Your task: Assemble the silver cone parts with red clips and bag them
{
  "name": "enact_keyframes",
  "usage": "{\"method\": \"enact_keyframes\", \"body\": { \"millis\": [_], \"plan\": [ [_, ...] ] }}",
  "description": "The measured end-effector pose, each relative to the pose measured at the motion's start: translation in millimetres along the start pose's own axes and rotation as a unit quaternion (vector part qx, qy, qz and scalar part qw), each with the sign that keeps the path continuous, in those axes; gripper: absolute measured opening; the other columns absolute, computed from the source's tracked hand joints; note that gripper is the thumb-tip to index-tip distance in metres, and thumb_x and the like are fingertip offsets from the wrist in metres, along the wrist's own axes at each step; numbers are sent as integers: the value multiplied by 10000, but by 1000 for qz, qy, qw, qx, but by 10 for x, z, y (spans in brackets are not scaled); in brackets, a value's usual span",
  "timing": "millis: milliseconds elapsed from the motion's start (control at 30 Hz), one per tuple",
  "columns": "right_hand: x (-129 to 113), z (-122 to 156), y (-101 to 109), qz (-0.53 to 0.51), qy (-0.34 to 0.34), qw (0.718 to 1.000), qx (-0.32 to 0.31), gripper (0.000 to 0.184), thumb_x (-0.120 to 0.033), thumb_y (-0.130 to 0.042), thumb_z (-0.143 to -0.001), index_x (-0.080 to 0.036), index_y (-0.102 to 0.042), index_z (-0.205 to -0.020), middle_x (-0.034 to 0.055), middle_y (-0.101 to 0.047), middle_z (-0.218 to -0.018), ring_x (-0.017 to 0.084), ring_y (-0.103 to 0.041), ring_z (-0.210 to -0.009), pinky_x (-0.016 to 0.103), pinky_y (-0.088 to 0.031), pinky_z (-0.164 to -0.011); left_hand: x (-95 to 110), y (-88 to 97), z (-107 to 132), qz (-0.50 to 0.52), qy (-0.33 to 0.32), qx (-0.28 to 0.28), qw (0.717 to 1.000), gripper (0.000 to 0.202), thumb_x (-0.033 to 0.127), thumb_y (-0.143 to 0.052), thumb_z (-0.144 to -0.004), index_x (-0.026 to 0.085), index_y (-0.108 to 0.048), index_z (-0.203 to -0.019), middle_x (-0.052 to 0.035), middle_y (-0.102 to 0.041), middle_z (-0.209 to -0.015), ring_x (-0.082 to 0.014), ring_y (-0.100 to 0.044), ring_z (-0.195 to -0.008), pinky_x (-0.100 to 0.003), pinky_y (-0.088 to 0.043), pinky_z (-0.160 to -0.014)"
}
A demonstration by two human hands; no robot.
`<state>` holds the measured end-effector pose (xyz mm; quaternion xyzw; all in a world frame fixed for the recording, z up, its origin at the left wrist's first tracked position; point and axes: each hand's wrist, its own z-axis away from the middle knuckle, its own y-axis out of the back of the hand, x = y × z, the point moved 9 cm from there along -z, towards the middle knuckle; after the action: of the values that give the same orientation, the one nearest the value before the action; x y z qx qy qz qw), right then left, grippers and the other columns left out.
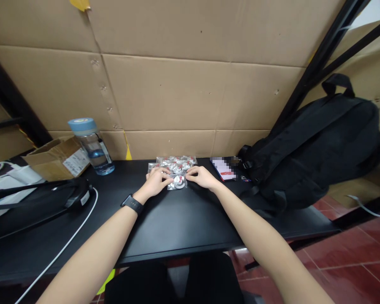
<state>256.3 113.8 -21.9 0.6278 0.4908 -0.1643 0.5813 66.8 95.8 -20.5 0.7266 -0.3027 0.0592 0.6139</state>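
A small clear plastic packet (pixel 179 182) with a round silvery piece and a red mark inside lies flat on the black table, between my two hands. My left hand (pixel 156 182) is at its left edge, the thumb on the plastic and the fingers curled over neighbouring packets. At its upper right edge, my right hand (pixel 202 176) pinches with thumb and fingertips. Just behind is a cluster of several similar packets (pixel 177 161), partly overlapping and partly hidden by my fingers. A dark watch (pixel 133 204) is on my left wrist.
Left on the table (pixel 183 223) are a blue-lidded bottle (pixel 96 147), an open cardboard box (pixel 50 158), a black case (pixel 50 200) and a white cable (pixel 72 236). A phone (pixel 223 168) and a black backpack (pixel 316 143) are at right. Cardboard panels (pixel 177 93) stand behind.
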Motion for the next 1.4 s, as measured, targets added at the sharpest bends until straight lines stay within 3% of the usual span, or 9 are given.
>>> {"method": "enact_keyframes", "body": {
  "millis": [167,300,500,700,900,1033,1133,1267,1400],
  "plan": [
    [49,22,-45,-155,-58,986,38,314,-456,-739,-772,-152,-770,-844,79,-744,-962,219,-652,-934,358,-467,-924,-10,21,-9,30,-6,18,999,188,406,-657,-897,308,-806,-837,-11,-681,-1262,-312,-475,-1317,-528,-349,-1101],
    [11,18,-70,-238,-52,969,34,332,-479,-784,-715,-161,-727,-788,43,-714,-892,197,-620,-898,330,-441,-895,1,43,-22,51,-11,26,998,194,392,-649,-902,294,-807,-844,-22,-688,-1244,-291,-497,-1307,-482,-381,-1101],
    [5,0,-40,-256,-51,964,54,303,-458,-743,-728,-173,-641,-719,45,-688,-909,211,-595,-950,332,-418,-911,-4,77,-46,56,0,36,998,196,413,-661,-897,295,-810,-848,-18,-690,-1233,-277,-527,-1273,-462,-388,-1094],
    [-7,-5,-58,-205,-56,976,51,293,-479,-635,-814,-192,-576,-790,4,-639,-779,179,-591,-794,308,-440,-802,-9,67,-50,57,3,34,998,241,459,-650,-897,303,-820,-826,-23,-684,-1244,-292,-506,-1290,-470,-372,-1099],
    [-68,18,-73,-236,-20,971,24,399,-395,-795,-717,-218,-541,-969,-42,-660,-723,154,-618,-684,271,-449,-685,17,-15,-31,54,-6,15,998,265,458,-609,-923,318,-816,-834,-6,-681,-1232,-298,-498,-1280,-507,-338,-1111],
    [37,5,-88,-200,-26,979,-18,379,-354,-812,-709,-208,-582,-973,-25,-691,-701,165,-647,-672,278,-464,-679,57,-116,-2,35,-3,-20,999,332,503,-585,-927,286,-812,-820,-31,-685,-1206,-301,-518,-1220,-517,-352,-1068],
    [190,-9,-2,-93,-54,994,-7,265,-313,-789,-736,-209,-619,-910,-18,-709,-702,176,-668,-701,279,-461,-696,131,-106,48,-17,-16,-9,1000,324,509,-619,-905,251,-785,-801,-49,-680,-1188,-316,-504,-1224,-533,-338,-1064],
    [249,-15,96,76,-67,995,6,111,-231,-694,-815,-229,-672,-924,-25,-728,-760,175,-676,-780,278,-433,-745,390,-75,162,-54,-116,9,992,332,452,-635,-907,288,-675,-1193,-63,-610,-1343,-305,-509,-1269,-510,-342,-1078],
    [192,3,99,161,-72,984,2,226,-142,-569,-861,-244,-696,-1017,-8,-733,-846,181,-664,-841,295,-404,-782,556,-289,272,-43,-179,-88,979,463,423,-546,-966,367,-521,-1425,-54,-537,-1483,-295,-480,-1354,-498,-349,-1099]
  ]
}}
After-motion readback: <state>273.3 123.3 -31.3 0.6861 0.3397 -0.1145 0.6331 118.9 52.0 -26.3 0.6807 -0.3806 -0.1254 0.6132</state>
